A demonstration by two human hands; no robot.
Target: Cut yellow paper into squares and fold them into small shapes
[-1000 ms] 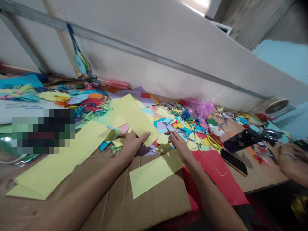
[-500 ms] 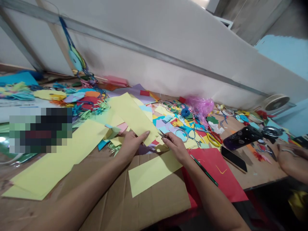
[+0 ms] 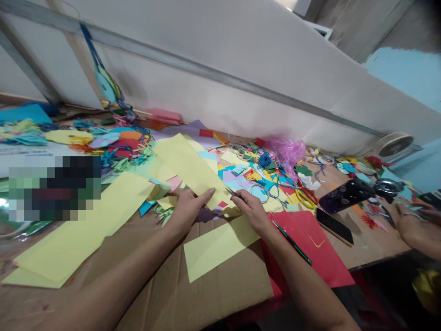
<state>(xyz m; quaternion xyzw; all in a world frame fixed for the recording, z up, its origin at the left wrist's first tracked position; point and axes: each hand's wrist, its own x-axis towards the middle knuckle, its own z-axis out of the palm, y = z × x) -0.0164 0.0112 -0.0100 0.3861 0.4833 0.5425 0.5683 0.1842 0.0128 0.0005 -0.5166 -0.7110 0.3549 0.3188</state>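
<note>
My left hand [image 3: 189,207] pinches a long strip of yellow paper [image 3: 188,168], thumb on top and fingers underneath. At the strip's near right end, my right hand [image 3: 250,207] is closed around small scissors [image 3: 231,192]. Only their dark pointed blades show, right at the paper's edge; the handles are hidden in the hand. Below the hands, a yellow paper rectangle [image 3: 213,253] lies on a sheet of brown cardboard [image 3: 165,294]. More long yellow sheets [image 3: 86,225] lie to the left.
Coloured paper scraps cover the table's back, beside a pink plastic bag [image 3: 287,151]. On the right are red paper [image 3: 324,266], a green pen [image 3: 292,243], pliers [image 3: 305,197], a phone [image 3: 334,226] and a dark bottle [image 3: 344,195]. Another person's hand [image 3: 413,220] rests at far right.
The scissors' blades have shifted slightly at the paper's edge. A small red patch now shows beside the strip's end. Both hands stay nearly in place, and the view has moved slightly.
</note>
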